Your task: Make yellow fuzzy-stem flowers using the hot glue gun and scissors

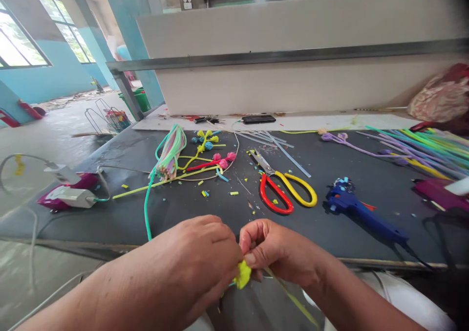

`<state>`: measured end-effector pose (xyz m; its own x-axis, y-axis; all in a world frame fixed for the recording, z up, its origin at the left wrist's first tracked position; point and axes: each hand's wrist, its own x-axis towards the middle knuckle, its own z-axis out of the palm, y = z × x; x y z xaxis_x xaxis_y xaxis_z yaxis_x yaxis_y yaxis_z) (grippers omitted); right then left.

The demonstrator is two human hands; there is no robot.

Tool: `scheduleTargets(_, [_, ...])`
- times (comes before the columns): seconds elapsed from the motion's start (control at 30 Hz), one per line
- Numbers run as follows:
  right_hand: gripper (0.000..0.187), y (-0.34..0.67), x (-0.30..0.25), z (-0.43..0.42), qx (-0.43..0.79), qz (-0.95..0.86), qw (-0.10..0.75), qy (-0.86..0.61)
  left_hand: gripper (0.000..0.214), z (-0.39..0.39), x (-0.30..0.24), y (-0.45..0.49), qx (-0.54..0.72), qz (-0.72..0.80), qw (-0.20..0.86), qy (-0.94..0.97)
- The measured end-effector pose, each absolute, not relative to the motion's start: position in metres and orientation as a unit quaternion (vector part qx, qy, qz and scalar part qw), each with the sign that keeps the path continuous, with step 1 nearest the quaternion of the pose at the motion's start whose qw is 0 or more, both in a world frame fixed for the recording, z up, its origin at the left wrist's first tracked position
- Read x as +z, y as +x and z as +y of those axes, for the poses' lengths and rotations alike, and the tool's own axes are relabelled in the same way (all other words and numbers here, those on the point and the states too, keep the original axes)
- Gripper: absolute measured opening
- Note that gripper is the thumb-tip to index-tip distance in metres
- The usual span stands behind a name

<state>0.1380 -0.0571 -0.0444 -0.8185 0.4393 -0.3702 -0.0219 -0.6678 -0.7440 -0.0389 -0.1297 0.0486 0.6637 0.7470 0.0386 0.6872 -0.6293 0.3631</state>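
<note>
Close to the table's front edge my two hands meet over a small yellow chenille bud (pixel 242 274), part of it hidden by fingers. My left hand (pixel 205 253), seen from the back, is closed around its left side. With thumb and forefinger my right hand (pixel 269 248) pinches the bud from the right. A yellow-green stem (pixel 291 297) trails down below the right hand. Scissors (pixel 284 187) with one red and one yellow handle lie partly open just beyond. To their right rests a blue hot glue gun (pixel 362 213).
Finished chenille sprigs (pixel 205 145) lie near a bundle of pastel pipe cleaners (pixel 171 152). More pipe cleaners (pixel 432 147) are piled at the right. A white plug adapter (pixel 71 194) with cables sits left. Yellow scraps (pixel 234 193) dot the dark tabletop (pixel 124 223).
</note>
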Motion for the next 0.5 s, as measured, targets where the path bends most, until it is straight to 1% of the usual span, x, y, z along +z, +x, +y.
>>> scheduleTargets(0.13, [0.019, 0.144, -0.041, -0.056, 0.892, -0.361, 0.149, -0.227, 0.02, -0.129, 0.053, -0.042, 0.146, 0.412, 0.208, 0.875])
scheduleTargets(0.17, [0.019, 0.146, -0.042, -0.055, 0.899, -0.349, 0.161, -0.209, 0.021, -0.129, 0.049, -0.042, 0.177, 0.424, 0.217, 0.861])
scheduleTargets(0.27, [0.022, 0.147, -0.05, -0.052, 0.911, -0.324, 0.204, -0.155, 0.035, -0.128, 0.027, -0.037, 0.281, 0.469, 0.254, 0.798])
scheduleTargets(0.33, [0.024, 0.145, -0.057, -0.052, 0.907, -0.328, 0.224, -0.139, 0.036, -0.126, 0.007, -0.029, 0.369, 0.456, 0.276, 0.762])
scheduleTargets(0.4, [0.023, 0.142, -0.062, -0.054, 0.902, -0.332, 0.241, -0.133, 0.03, -0.123, -0.01, -0.018, 0.464, 0.436, 0.263, 0.725])
scheduleTargets(0.5, [0.021, 0.137, -0.064, -0.058, 0.899, -0.313, 0.278, -0.126, 0.025, -0.121, -0.025, -0.007, 0.527, 0.431, 0.259, 0.685])
